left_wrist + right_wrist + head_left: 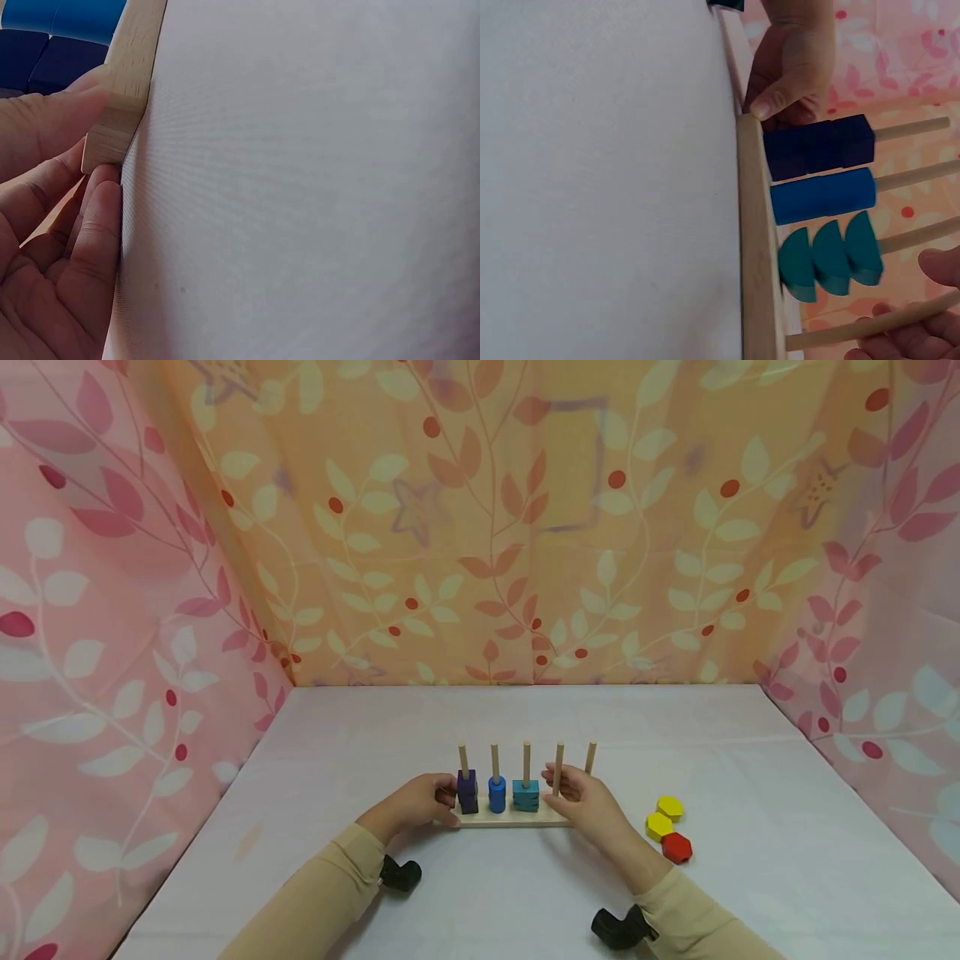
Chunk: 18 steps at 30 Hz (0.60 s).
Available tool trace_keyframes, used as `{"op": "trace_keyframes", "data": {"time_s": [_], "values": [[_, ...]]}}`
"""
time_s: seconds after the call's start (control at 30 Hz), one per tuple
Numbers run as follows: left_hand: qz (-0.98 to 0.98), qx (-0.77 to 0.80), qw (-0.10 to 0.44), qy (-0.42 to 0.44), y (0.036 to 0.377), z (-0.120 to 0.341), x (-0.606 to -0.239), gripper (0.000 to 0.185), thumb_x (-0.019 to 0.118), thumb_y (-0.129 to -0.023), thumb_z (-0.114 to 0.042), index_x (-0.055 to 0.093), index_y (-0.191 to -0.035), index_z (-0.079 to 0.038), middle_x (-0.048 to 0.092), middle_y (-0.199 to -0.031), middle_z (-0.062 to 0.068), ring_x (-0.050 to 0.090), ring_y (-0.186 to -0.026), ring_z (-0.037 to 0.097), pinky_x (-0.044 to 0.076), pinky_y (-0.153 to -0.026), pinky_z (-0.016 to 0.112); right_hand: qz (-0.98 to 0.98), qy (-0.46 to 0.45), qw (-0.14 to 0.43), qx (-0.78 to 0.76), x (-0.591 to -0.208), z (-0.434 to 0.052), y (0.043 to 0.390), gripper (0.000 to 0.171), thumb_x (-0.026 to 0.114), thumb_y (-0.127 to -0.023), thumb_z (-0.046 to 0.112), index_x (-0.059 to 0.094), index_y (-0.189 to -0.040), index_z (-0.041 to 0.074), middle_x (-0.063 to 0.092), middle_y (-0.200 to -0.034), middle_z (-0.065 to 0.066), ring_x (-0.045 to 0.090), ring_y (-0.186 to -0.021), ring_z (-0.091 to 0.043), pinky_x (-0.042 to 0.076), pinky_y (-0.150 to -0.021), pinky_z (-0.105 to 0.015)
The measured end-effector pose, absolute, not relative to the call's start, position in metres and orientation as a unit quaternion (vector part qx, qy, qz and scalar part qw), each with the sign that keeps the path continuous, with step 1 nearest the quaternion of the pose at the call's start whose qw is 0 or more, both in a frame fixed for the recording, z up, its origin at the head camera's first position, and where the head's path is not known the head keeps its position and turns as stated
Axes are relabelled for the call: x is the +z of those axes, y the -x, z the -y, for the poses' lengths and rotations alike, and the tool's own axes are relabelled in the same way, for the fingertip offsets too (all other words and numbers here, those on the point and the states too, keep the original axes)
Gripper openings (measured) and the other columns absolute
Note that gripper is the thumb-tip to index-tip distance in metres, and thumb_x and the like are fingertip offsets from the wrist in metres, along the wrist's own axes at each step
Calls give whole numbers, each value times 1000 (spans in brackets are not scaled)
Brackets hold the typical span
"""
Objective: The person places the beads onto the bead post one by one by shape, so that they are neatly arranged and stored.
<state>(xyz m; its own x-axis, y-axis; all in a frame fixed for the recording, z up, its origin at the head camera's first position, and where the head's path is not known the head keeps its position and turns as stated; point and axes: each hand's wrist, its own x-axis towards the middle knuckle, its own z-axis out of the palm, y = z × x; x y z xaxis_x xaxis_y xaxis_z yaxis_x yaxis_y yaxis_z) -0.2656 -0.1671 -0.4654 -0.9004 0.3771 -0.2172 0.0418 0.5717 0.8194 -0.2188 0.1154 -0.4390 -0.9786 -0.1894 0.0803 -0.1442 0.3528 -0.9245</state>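
Five pegs [527, 762], three stacks [497, 794], two yellow blocks [670, 807], one red block [677, 847].

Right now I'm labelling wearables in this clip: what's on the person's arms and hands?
Both arms wear tan long sleeves. A black camera unit is strapped under each wrist. The left hand and right hand are bare: no gloves, no rings or markings visible.

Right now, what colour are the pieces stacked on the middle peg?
Teal; the right wrist view shows them best.
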Motion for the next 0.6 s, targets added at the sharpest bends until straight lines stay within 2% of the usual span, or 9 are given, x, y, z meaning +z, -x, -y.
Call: {"op": "trace_keyframes", "data": {"time_s": [0.13, 0.27, 0.5, 0.6], "values": [[-867, 446, 187, -124, 266, 166, -466, 37, 79, -64, -2, 59, -95, -7, 56, -84, 4, 49, -78, 17, 41, -65, 28, -820, 101, 40, -563, -433, -128, 213, 48, 64, -85, 10, 48, -129, 4, 55, -125, -14, 52, -115, -26, 39, -94, -38], [-871, 439, 187, -116, 266, 167, -466, 38, 79, -65, -4, 59, -96, -9, 57, -86, 3, 50, -80, 17, 42, -68, 29, -819, 120, 36, -560, -426, -143, 206, 46, 63, -86, 15, 49, -128, 4, 55, -124, -14, 52, -114, -28, 42, -91, -34], [-873, 435, 187, -113, 266, 167, -466, 39, 79, -65, -5, 60, -98, -9, 57, -89, 3, 51, -82, 18, 42, -70, 30, -830, 132, 14, -542, -414, -174, 200, 35, 63, -86, 16, 56, -118, 3, 60, -115, -16, 57, -105, -30, 47, -82, -24], [-873, 436, 187, -117, 266, 168, -467, 38, 79, -65, -5, 59, -97, -9, 57, -88, 3, 51, -81, 17, 42, -69, 30, -842, 119, 6, -526, -413, -191, 199, 32, 64, -86, 16, 58, -114, 2, 61, -111, -17, 59, -101, -31, 48, -80, -24]]}}
